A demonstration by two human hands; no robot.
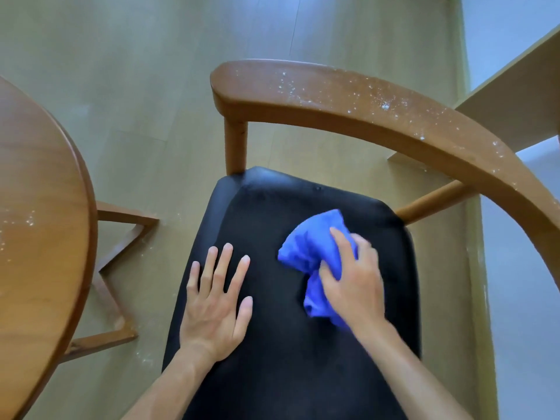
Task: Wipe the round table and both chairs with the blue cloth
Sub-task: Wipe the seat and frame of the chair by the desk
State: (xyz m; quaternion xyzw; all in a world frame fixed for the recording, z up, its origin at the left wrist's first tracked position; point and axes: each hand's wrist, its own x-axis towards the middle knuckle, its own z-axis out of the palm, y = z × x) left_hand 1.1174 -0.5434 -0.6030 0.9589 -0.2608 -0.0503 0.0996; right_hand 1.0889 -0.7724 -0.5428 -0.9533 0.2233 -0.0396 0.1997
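Observation:
A wooden chair with a black padded seat [272, 213] fills the middle of the view. Its curved wooden backrest [348, 98] arcs over the top and right and carries white specks of dust. My right hand [354, 280] grips a bunched blue cloth [312, 247] and holds it down on the right half of the seat. My left hand [215, 304] lies flat on the left half of the seat with fingers spread. The round wooden table [39, 213] shows at the left edge, with white specks on its top.
The table's wooden base legs [121, 247] stand on the pale floor [151, 86] between table and chair. A light-coloured board or shelf [515, 95] juts in at the upper right, behind the chair back. White crumbs lie scattered on the floor by the table's feet.

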